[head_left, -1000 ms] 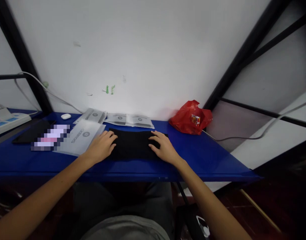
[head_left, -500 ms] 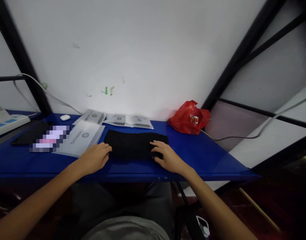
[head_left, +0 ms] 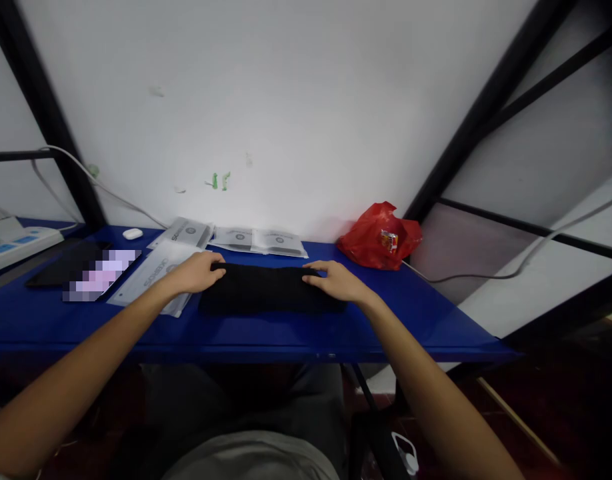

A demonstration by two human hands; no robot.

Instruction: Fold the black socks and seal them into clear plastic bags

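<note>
A folded black cloth (head_left: 266, 290) lies flat in the middle of the blue table (head_left: 286, 333). My left hand (head_left: 199, 271) rests on the cloth's far left corner, fingers curled over its back edge. My right hand (head_left: 336, 280) lies on the far right part of the cloth, fingers bent over the same back edge. Both hands grip the cloth's far edge. A clear packaging sleeve (head_left: 153, 277) with printed lettering sits just left of the cloth, partly under my left wrist.
More clear sleeves (head_left: 259, 240) lie along the wall behind the cloth. A red plastic bag (head_left: 381, 237) sits at the back right. A dark tablet (head_left: 66, 263), a white earbud case (head_left: 133, 233) and a power strip (head_left: 16, 241) are at the left. Black frame bars flank both sides.
Both hands slid from the cloth's near edge to its far edge and curled over it. The cloth now looks narrower, its far part folded toward me.
</note>
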